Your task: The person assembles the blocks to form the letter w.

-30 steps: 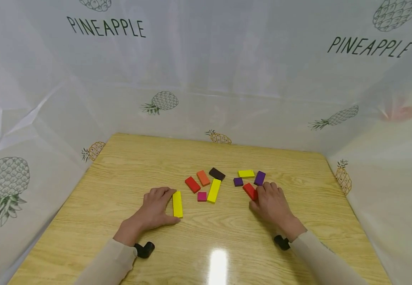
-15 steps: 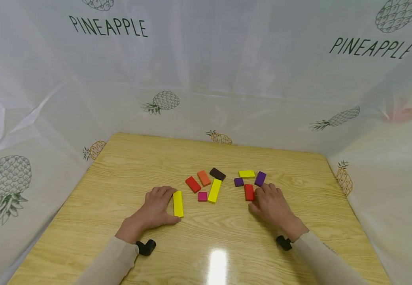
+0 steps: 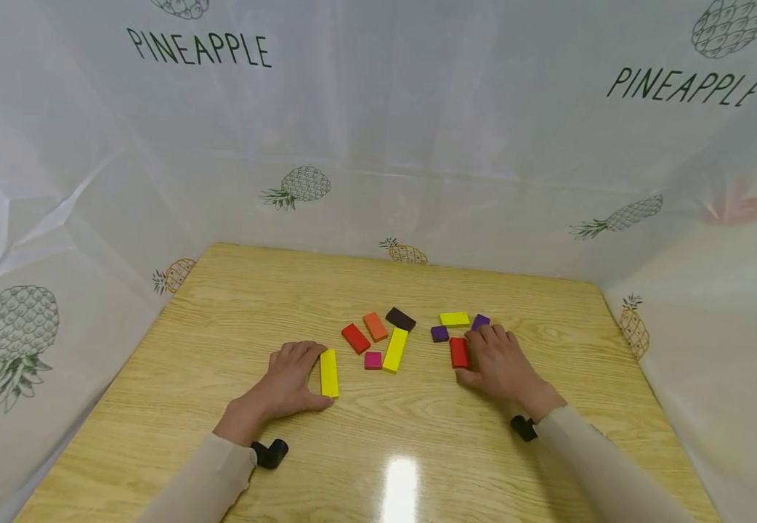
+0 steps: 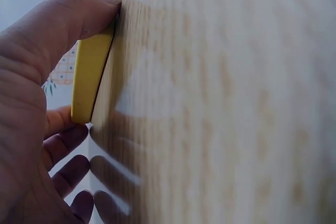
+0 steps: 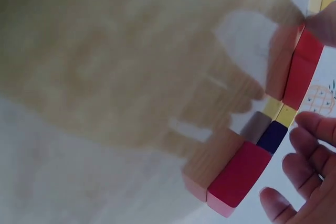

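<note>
Two gripped: your left hand [image 3: 285, 374] pinches yellow block [image 3: 329, 373], right hand [image 3: 496, 362] red block [image 3: 459, 353], each between thumb and forefinger. Orange block [image 3: 375, 327], beyond left fingertips, ungripped; nothing looks stacked.

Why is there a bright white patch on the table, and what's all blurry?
Head view: the white patch is glare on the shiny table, probably a reflected light; left wrist view: the wood at right is blurry and mirrors the left hand; right wrist view: the tabletop is blurry and mirrors the red block.
</note>
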A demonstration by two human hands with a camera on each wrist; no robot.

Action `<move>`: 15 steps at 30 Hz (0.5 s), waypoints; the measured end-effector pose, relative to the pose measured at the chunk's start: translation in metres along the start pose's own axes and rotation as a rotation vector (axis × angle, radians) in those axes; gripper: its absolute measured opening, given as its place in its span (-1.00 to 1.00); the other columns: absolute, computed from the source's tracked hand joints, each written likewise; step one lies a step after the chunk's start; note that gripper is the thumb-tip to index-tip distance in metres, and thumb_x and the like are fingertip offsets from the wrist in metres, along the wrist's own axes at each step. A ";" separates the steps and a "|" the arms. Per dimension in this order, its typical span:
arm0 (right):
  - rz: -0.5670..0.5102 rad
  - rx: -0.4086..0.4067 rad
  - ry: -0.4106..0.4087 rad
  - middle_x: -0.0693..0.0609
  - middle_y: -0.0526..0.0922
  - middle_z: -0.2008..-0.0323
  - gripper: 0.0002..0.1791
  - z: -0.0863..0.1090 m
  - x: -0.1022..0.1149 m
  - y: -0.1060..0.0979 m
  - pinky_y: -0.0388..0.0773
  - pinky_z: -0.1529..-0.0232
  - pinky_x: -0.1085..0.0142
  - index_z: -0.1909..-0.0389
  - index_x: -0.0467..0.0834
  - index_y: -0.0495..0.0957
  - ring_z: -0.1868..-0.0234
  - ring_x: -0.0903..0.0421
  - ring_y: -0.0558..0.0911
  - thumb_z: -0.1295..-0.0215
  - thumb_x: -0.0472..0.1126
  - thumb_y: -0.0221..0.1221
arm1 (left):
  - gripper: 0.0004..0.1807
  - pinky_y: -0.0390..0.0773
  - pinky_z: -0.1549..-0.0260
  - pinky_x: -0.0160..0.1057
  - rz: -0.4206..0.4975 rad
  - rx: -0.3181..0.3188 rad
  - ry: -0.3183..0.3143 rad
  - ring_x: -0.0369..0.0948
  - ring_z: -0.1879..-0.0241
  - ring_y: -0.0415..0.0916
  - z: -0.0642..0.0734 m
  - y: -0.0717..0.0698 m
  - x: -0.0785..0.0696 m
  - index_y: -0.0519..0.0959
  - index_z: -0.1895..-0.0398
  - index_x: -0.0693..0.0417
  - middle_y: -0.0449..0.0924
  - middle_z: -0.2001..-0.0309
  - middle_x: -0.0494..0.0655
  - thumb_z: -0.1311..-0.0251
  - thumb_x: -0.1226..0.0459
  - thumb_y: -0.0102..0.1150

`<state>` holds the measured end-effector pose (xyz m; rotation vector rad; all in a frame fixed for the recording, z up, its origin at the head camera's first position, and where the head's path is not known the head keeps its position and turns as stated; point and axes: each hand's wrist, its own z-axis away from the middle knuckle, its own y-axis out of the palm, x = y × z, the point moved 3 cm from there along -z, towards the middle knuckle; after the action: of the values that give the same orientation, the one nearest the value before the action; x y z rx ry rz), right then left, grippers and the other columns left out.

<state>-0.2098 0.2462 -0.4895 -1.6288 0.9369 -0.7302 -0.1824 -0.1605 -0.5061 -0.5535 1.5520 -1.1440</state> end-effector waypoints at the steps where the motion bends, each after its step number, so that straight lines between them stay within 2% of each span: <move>1: -0.005 0.013 0.001 -0.25 0.61 -0.03 -0.24 -0.002 -0.001 0.001 0.52 0.05 -0.12 -0.19 -0.31 0.57 -0.02 -0.24 0.53 -0.19 0.20 0.39 | 0.03 0.21 -0.30 0.23 0.000 0.002 0.001 0.15 -0.41 0.21 0.000 0.000 0.000 0.39 -0.51 0.07 0.38 -0.43 0.10 0.00 -0.16 0.56; 10: -0.020 0.106 -0.004 -0.19 0.58 -0.10 -0.27 -0.012 -0.005 0.005 0.48 -0.04 -0.16 -0.21 -0.26 0.57 -0.09 -0.21 0.49 -0.19 0.18 0.34 | 0.04 0.20 -0.35 0.27 -0.009 -0.001 0.007 0.16 -0.43 0.20 0.001 0.000 0.001 0.38 -0.52 0.07 0.38 -0.44 0.10 -0.01 -0.17 0.56; 15: -0.026 0.099 -0.004 -0.18 0.59 -0.06 -0.32 -0.014 -0.006 0.004 0.47 -0.02 -0.14 -0.14 -0.26 0.59 -0.09 -0.22 0.50 -0.18 0.17 0.36 | 0.06 0.21 -0.34 0.27 -0.015 0.000 0.006 0.16 -0.41 0.21 0.001 0.001 0.001 0.37 -0.53 0.09 0.38 -0.44 0.11 0.00 -0.17 0.56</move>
<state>-0.2253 0.2445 -0.4901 -1.5574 0.8648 -0.7793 -0.1816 -0.1616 -0.5074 -0.5632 1.5549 -1.1585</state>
